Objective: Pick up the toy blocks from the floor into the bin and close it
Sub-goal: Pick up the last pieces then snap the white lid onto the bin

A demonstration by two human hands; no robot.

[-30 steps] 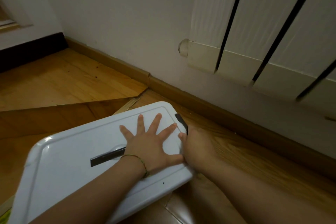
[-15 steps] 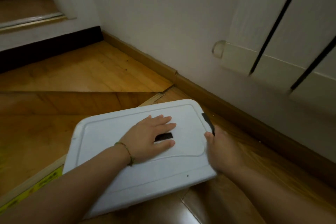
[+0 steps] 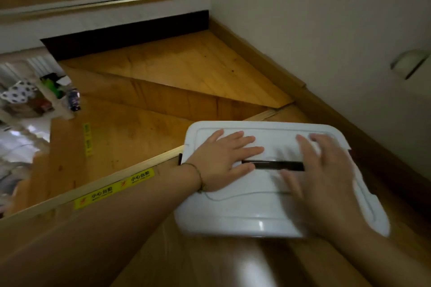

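A white plastic bin with its lid (image 3: 245,212) on sits on the wooden floor near the wall. A dark slot handle (image 3: 272,165) runs across the lid's middle. My left hand (image 3: 224,161) lies flat on the lid's left part, fingers straight and spread. My right hand (image 3: 326,179) lies on the lid's right part, fingers extended and blurred by motion. No toy blocks are in sight; the bin's inside is hidden by the lid.
A wooden step edge with yellow warning tape (image 3: 114,190) drops off just left of the bin. Lower stair treads (image 3: 163,77) fan out beyond. A wall with brown skirting (image 3: 326,109) runs along the right. Clutter (image 3: 35,93) lies far left.
My right hand moved from the bin's right edge onto the top of the lid. My left hand shifted left along the lid. The view swung left, revealing the stairs.
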